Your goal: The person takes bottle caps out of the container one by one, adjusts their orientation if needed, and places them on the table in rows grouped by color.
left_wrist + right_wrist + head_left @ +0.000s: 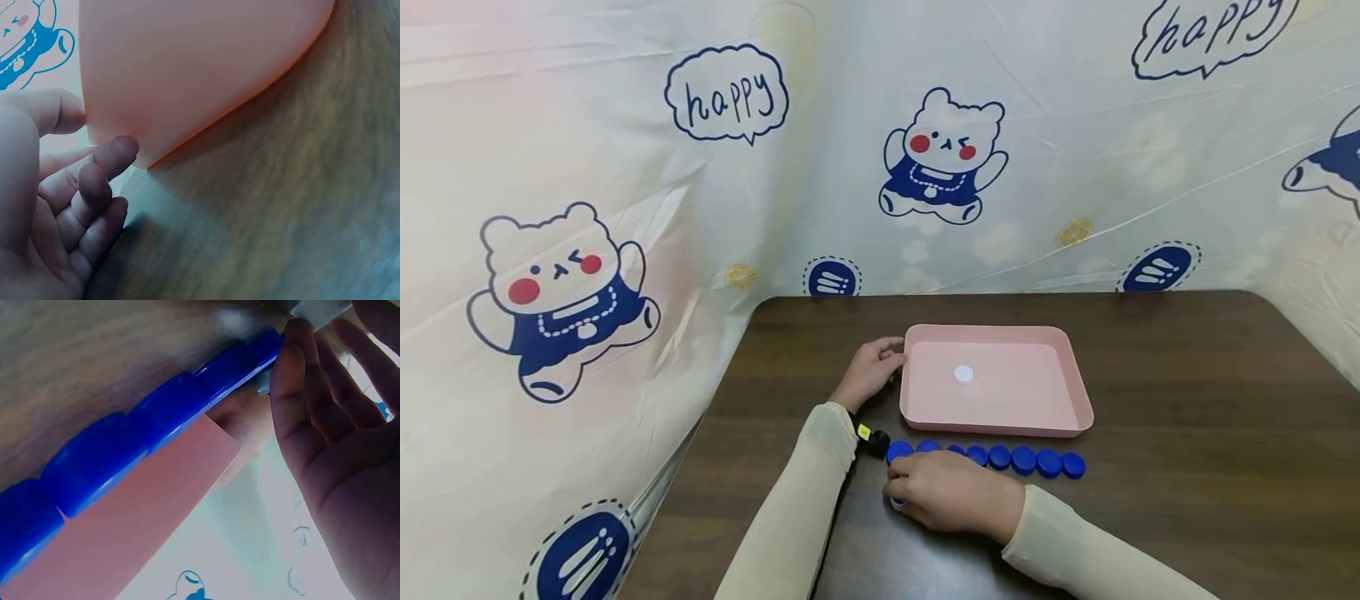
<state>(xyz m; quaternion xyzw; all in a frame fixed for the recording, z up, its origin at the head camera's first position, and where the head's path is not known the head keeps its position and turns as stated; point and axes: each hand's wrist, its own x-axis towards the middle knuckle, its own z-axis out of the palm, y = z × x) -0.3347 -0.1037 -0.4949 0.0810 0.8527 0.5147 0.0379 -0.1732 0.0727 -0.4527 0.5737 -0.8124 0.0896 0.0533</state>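
Note:
A row of blue bottle caps (1023, 460) lies on the table in front of a shallow pink tray (1000, 423). In the tray sits a round white disc (963, 375). My left hand (868, 371) is at the tray's left side, its fingertips touching the outer wall near a corner in the left wrist view. My right hand (951, 492) is just in front of the row's left end and hides part of it. Between its bent fingertips is a small whitish piece (319, 311), mostly covered by the fingers; its kind is unclear.
The dark wooden table (1187, 417) reaches out on both sides of the tray. Behind it hangs a pale curtain (1060, 125) printed with bears and "happy" bubbles. A black band with a yellow tag (864, 432) is at the left wrist.

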